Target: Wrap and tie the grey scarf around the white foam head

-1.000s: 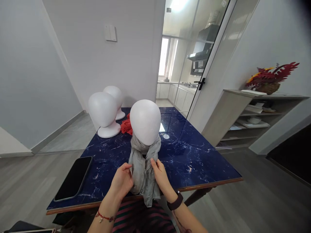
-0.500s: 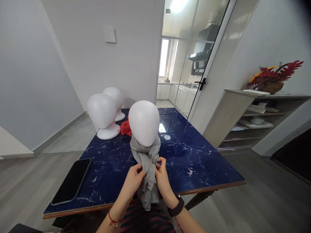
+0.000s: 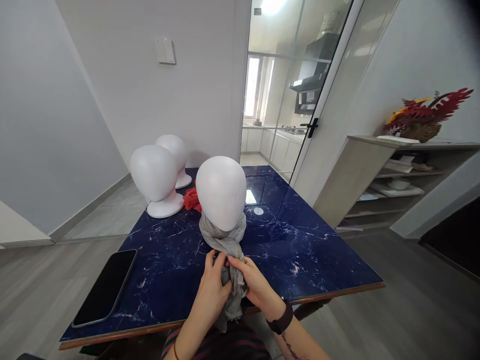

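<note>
A white foam mannequin head [image 3: 221, 192] stands upright on the blue marbled table [image 3: 300, 250]. Around its neck a grey scarf [image 3: 221, 237] is wrapped, its ends hanging down the front past the table edge. My left hand [image 3: 213, 285] is closed on the scarf just below the neck, fingers curled into the cloth. From the other side my right hand [image 3: 255, 282] pinches the scarf, thumb on top. Where the two hands meet, folds of cloth hide some of the fingertips.
Two more white foam heads [image 3: 154, 172] stand at the back left, beside a bunched red cloth [image 3: 192, 200]. A dark phone or tablet [image 3: 107, 287] lies near the left front corner. A glass door [image 3: 279, 90] and a shelf unit [image 3: 397, 175] stand beyond the table.
Both hands have come together at the scarf's front, where they were apart on either side of it. The cloth below the neck is now gathered and crossed.
</note>
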The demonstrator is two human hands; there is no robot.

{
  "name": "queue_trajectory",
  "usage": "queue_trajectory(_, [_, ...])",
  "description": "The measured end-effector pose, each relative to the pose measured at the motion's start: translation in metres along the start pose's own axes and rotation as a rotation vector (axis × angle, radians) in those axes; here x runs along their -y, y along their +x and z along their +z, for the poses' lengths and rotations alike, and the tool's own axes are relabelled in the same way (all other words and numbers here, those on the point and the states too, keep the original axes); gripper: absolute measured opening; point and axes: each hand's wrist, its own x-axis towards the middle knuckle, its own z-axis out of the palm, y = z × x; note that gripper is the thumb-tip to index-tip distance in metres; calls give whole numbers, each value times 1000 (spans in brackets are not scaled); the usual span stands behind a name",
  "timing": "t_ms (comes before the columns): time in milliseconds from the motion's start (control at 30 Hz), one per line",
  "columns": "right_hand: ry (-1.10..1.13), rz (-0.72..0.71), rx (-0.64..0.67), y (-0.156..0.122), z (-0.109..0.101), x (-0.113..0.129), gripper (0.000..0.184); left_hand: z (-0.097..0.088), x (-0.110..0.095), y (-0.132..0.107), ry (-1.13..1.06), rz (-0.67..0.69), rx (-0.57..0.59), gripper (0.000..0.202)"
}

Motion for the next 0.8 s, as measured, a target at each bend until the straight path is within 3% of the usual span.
queue_trajectory(100, [4,18,40,2,-3,3,37,-8,9,3,-53,-86,-96,57])
queue_trajectory(200, [-72,22,107,0,-8,8,37,-19,16,8,-168,-198,16,50])
queue_trajectory(333, [-207,37,260,-5,-17,21,35,-34,16,15,-257,-312,220,20])
queue_trajectory(433, [-365,55,339,-9,-25,35,41,-40,10,18,-406,-355,196,16])
queue_trajectory(533, [-637,-77,317,-18,-30,43,39,-39,7,22,-637,-509,162,28])
queue_trajectory(600, [-755,-190,239,-27,-28,43,39,-36,5,25,-771,-671,176,21])
queue_trajectory(700, [-794,-283,122,-42,-21,36,40,-27,2,32,-935,-807,249,20])
queue_trajectory(800, [-770,-283,165,-50,-21,27,25,-16,-4,39,-1077,-827,291,30])
